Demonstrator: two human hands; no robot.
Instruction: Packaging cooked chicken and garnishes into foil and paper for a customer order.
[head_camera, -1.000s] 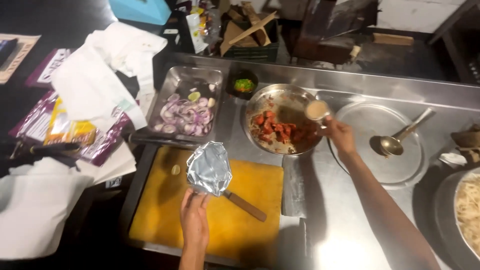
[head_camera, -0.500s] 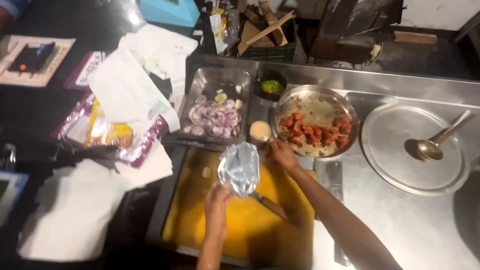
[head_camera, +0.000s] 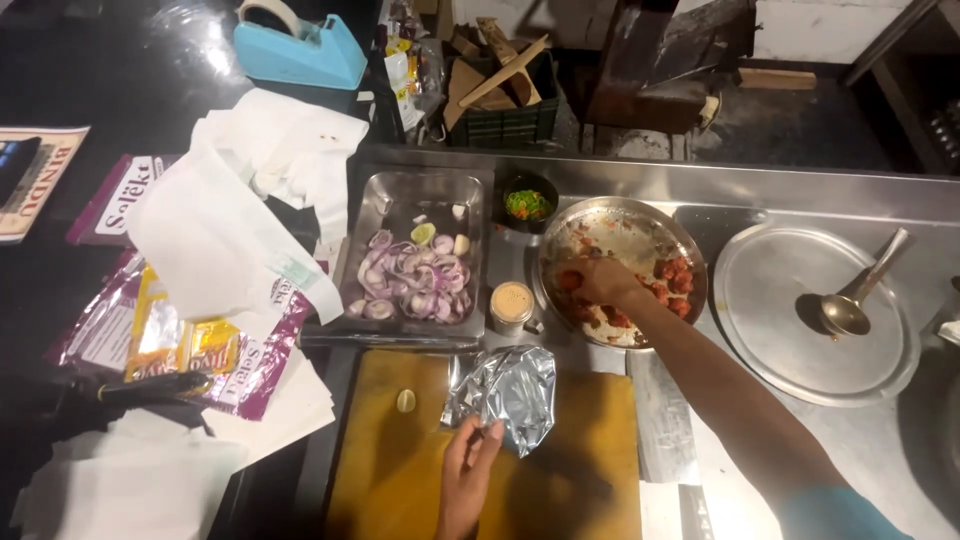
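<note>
Right hand (head_camera: 600, 282) moved into bowl (head_camera: 640, 225) (left holds foil (head_camera: 512, 392)).

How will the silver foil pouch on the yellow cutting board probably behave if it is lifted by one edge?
The foil pouch looks thin and crinkled, so it would probably bend and sag. It seems light, since the left hand holds its edge with the fingertips only. Its open mouth would likely crumple under a firm squeeze.

dim, overhead glare, soft blur
</note>
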